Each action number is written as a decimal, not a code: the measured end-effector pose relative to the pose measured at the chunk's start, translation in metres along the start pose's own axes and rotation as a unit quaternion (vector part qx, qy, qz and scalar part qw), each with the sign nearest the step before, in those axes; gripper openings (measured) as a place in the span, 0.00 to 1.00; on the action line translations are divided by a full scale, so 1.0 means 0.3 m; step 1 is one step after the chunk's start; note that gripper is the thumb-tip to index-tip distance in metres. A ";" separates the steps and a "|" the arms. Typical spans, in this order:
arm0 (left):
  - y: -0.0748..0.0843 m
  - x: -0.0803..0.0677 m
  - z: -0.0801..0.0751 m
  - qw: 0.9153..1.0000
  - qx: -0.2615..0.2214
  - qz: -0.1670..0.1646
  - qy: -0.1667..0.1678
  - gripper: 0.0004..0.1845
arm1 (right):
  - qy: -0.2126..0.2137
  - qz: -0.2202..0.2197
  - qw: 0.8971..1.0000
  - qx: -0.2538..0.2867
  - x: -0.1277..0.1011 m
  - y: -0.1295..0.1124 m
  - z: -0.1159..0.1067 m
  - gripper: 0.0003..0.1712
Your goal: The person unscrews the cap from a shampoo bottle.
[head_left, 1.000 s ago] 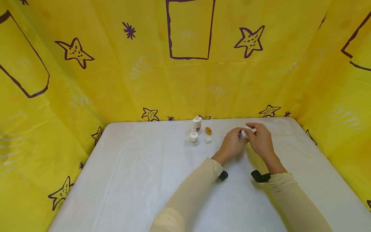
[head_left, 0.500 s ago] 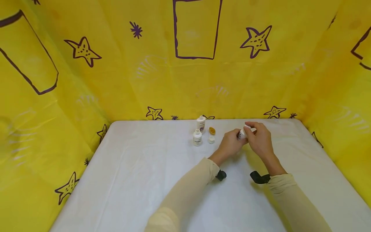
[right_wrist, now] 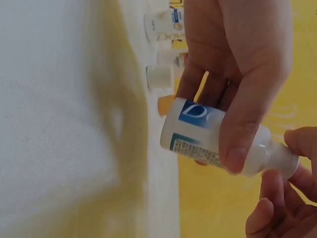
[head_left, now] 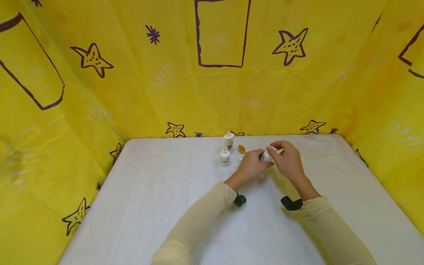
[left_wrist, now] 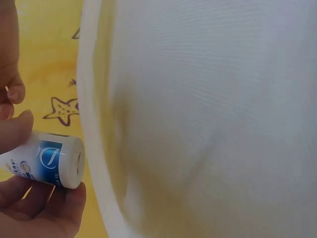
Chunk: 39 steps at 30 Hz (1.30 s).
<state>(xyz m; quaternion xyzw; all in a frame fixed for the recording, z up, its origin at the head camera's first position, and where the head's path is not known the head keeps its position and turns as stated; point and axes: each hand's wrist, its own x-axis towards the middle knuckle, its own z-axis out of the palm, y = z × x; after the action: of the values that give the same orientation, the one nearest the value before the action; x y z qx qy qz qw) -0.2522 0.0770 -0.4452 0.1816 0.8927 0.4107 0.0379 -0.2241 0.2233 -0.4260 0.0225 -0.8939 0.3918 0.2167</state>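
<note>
Both hands are up over the far middle of the worktop [head_left: 165,206], sharing one small white bottle [head_left: 266,156] with a blue label. The left hand [head_left: 250,166] wraps its fingers and thumb round the bottle's body; the right wrist view shows the thumb laid across the label and the bottle tipped on its side, clear of the cloth. The right hand [head_left: 287,159] pinches the bottle's narrow neck end between thumb and fingertips. In the left wrist view the flat base of the bottle points toward the white cloth, held between thumb above and fingers below.

Count the rest: two more white bottles stand upright at about eleven o'clock from the hands, near the back edge. The taller bottle [head_left: 228,141] is further back, the shorter bottle [head_left: 225,157] just in front of it, close but apart. Between them and the left hand sit two small pieces: one orange cap [head_left: 241,148] and one white cap [head_left: 240,158], the white one nearer to the person and partly hidden by the left hand's knuckles.

That makes three bottles and two caps, all clustered at twelve o'clock on the worktop. Each wrist carries one black strap-mounted camera below a cream sleeve. Yellow sheeting [head_left: 99,92] printed with purple stars walls in three sides.
</note>
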 end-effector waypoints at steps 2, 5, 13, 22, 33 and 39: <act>-0.003 -0.004 -0.008 1.000 0.018 0.004 -0.007 0.19 | -0.004 0.001 1.000 -0.002 -0.002 0.001 0.000 0.16; -0.005 -0.008 -0.018 0.999 0.041 0.010 -0.018 0.19 | -0.024 0.014 1.000 -0.009 -0.006 0.008 -0.001 0.18; -0.001 -0.024 -0.037 0.997 0.064 0.005 -0.031 0.17 | -0.067 0.047 0.997 -0.016 -0.020 0.013 0.003 0.24; -0.020 -0.041 -0.068 0.995 0.097 0.025 -0.016 0.14 | -0.079 0.017 0.997 -0.008 -0.029 -0.018 0.027 0.20; -0.016 -0.081 -0.115 0.994 0.098 0.010 -0.040 0.16 | -0.088 0.004 0.996 -0.014 -0.055 -0.054 0.043 0.18; -0.025 -0.095 -0.128 0.994 0.102 0.020 -0.042 0.15 | -0.096 0.001 0.995 -0.009 -0.061 -0.061 0.052 0.17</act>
<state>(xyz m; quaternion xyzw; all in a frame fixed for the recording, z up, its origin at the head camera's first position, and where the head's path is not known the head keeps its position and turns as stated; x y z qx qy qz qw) -0.2361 0.0346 -0.4278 0.2196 0.9238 0.3099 0.0486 -0.2094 0.1971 -0.4302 0.0575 -0.9141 0.3798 0.1297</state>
